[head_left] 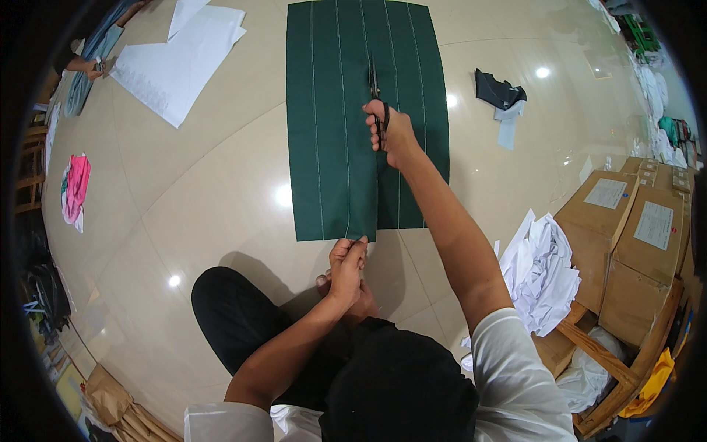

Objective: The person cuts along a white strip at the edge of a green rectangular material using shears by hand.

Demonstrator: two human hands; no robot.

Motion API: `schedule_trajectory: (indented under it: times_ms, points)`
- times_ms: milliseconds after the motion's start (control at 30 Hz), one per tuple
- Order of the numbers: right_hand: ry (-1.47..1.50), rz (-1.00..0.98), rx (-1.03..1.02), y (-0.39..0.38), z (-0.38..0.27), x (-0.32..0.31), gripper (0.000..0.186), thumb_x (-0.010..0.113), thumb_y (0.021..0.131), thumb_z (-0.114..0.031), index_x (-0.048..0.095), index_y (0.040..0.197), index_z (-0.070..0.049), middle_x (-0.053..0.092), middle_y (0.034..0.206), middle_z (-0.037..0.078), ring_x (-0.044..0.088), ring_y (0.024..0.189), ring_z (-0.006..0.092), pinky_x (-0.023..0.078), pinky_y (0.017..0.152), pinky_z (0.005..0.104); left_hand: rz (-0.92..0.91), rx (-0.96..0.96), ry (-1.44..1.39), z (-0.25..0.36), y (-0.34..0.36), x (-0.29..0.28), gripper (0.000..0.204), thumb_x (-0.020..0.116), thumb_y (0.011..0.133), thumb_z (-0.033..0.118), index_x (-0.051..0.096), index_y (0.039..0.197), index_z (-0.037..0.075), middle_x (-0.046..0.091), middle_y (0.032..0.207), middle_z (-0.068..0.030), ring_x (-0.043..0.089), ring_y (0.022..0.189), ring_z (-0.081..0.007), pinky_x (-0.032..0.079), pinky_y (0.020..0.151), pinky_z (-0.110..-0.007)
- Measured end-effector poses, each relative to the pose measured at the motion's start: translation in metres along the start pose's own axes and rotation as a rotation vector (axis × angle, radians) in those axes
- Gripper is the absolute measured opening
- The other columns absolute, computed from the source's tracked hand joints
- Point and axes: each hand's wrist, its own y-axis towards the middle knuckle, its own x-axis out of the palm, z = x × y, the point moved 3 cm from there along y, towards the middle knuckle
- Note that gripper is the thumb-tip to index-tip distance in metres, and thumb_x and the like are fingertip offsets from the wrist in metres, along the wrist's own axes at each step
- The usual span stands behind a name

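A dark green fabric sheet [324, 132] with several pale lines running lengthwise lies on the tiled floor in front of me. My right hand [388, 132] is closed around the handles of black scissors [374, 81], their blades pointing away along the sheet. Behind the scissors, a cut runs down to the near edge and parts the fabric. My left hand [347, 265] pinches the near edge of the fabric just left of that cut. One of my feet shows partly beneath the left hand.
Cardboard boxes [600, 214] and crumpled white paper or cloth [541, 272] sit at the right. Dark scraps [501, 90] lie right of the sheet. Pink cloth [76, 188] is far left. At upper left, another person's hand [92, 70] is by a white sheet [173, 70].
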Motion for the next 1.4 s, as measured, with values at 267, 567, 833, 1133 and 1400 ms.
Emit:
schedule_trajectory:
  times_ms: [267,567,833,1133,1400]
  points:
    - [-0.044,-0.065,0.04,-0.001,0.004,-0.005,0.03,0.079,0.076,-0.037,0.059,0.071,-0.015,0.051,0.061,-0.003,0.049,0.051,0.0106,0.04,0.049,0.0265,0.011,-0.018,-0.022,0.0,0.0,0.001,0.023,0.068,0.095,0.015,0.057,0.076,0.01,0.047,0.063,0.0047,0.038,0.056,-0.0049,0.03,0.054,-0.023]
    - [-0.028,-0.016,0.04,0.008,-0.012,0.006,0.03,0.079,0.075,-0.032,0.057,0.07,-0.013,0.049,0.062,-0.001,0.047,0.053,0.0136,0.039,0.05,0.0293,0.023,-0.004,0.006,0.003,-0.002,0.003,0.024,0.068,0.095,0.016,0.056,0.075,0.01,0.046,0.061,0.0047,0.039,0.056,-0.0051,0.03,0.054,-0.023]
    - [-0.026,-0.007,0.031,0.018,-0.015,0.007,0.028,0.079,0.074,-0.029,0.056,0.069,-0.013,0.049,0.061,-0.001,0.045,0.053,0.0136,0.037,0.051,0.0305,-0.003,-0.003,-0.008,-0.002,0.001,-0.003,0.022,0.067,0.095,0.012,0.055,0.076,0.01,0.052,0.066,0.0024,0.043,0.056,-0.0058,0.034,0.054,-0.023]
    - [-0.018,-0.003,0.013,0.019,-0.017,0.01,0.028,0.079,0.074,-0.028,0.057,0.068,-0.012,0.049,0.061,-0.001,0.046,0.053,0.0136,0.037,0.05,0.0305,0.027,-0.006,0.016,-0.003,0.001,-0.003,0.024,0.067,0.095,0.013,0.053,0.075,0.01,0.052,0.067,0.0015,0.042,0.056,-0.0065,0.035,0.055,-0.024]
    - [-0.071,0.003,0.034,0.022,-0.014,0.006,0.029,0.079,0.075,-0.036,0.06,0.07,-0.015,0.051,0.061,-0.003,0.048,0.054,0.0117,0.039,0.052,0.0284,0.027,-0.01,0.003,0.001,-0.001,0.002,0.022,0.068,0.095,0.015,0.057,0.076,0.01,0.048,0.064,0.0034,0.041,0.057,-0.0057,0.032,0.055,-0.024]
